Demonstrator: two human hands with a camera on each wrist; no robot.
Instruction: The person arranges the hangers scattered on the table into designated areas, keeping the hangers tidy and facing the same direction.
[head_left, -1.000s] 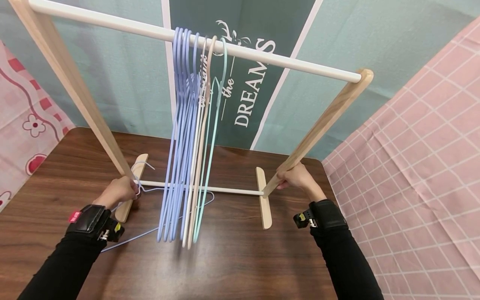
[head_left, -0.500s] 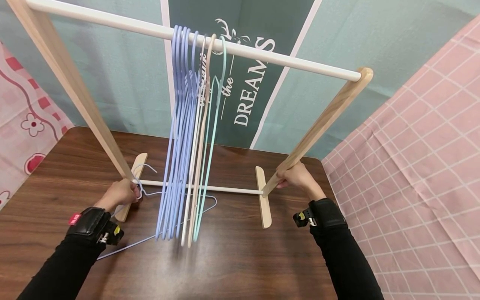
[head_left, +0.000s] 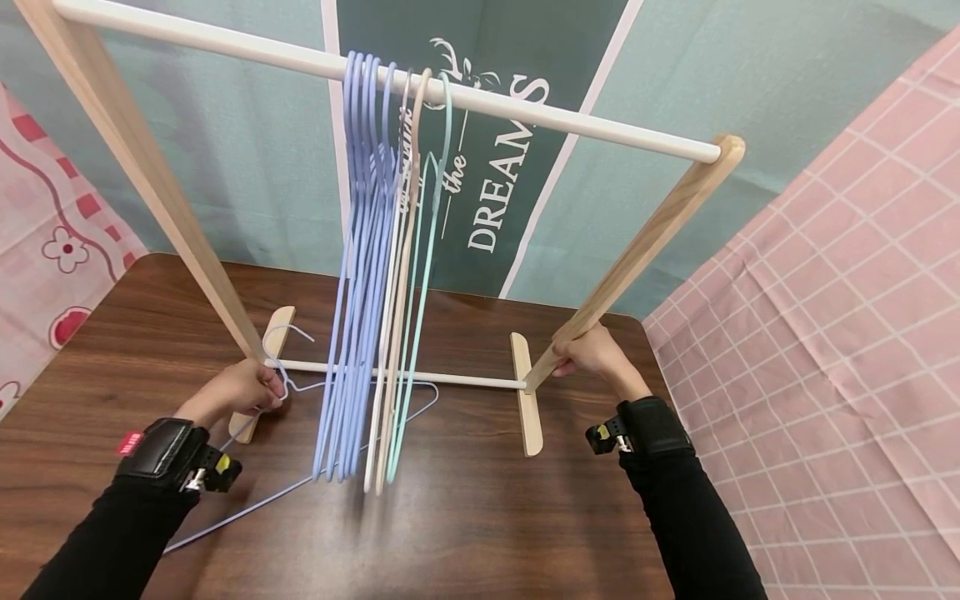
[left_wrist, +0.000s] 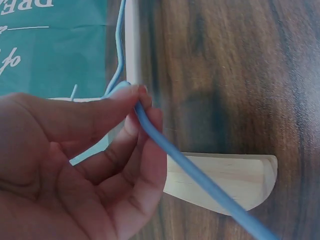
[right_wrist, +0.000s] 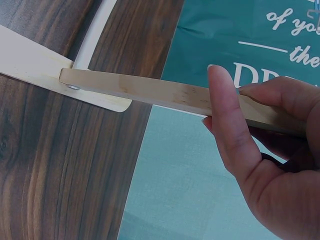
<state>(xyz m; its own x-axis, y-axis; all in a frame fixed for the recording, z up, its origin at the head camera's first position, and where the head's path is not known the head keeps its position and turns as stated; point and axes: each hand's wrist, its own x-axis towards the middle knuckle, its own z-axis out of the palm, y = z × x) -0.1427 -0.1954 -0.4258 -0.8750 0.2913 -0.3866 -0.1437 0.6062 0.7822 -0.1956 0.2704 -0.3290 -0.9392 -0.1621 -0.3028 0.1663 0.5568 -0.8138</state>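
In the head view, my left hand [head_left: 238, 388] is beside the base of the rack's left post, pinching a light blue clothes hanger [left_wrist: 200, 176] just below its hook. This hanger lies low across the lower bar, partly behind the hung ones. My right hand [head_left: 596, 354] grips the right wooden post [head_left: 637, 252] of the clothes rack near its foot, thumb on one side and fingers on the other. From the white top rail [head_left: 570, 122] hang several blue hangers [head_left: 362, 183], with white, beige [head_left: 416, 150] and mint green [head_left: 447, 125] ones to their right.
The rack's left foot [left_wrist: 240, 182] and right foot [head_left: 529, 417] stand on a dark wooden table [head_left: 480, 533]. Behind rises a green curtain [head_left: 750, 75] with printed lettering. A pink checked cloth [head_left: 847, 375] borders the right side, and a patterned pink cloth [head_left: 45, 200] the left.
My left wrist has shifted slightly left and turned, and the held hanger's lower end has swung toward the front left. The right hand stays on the post.
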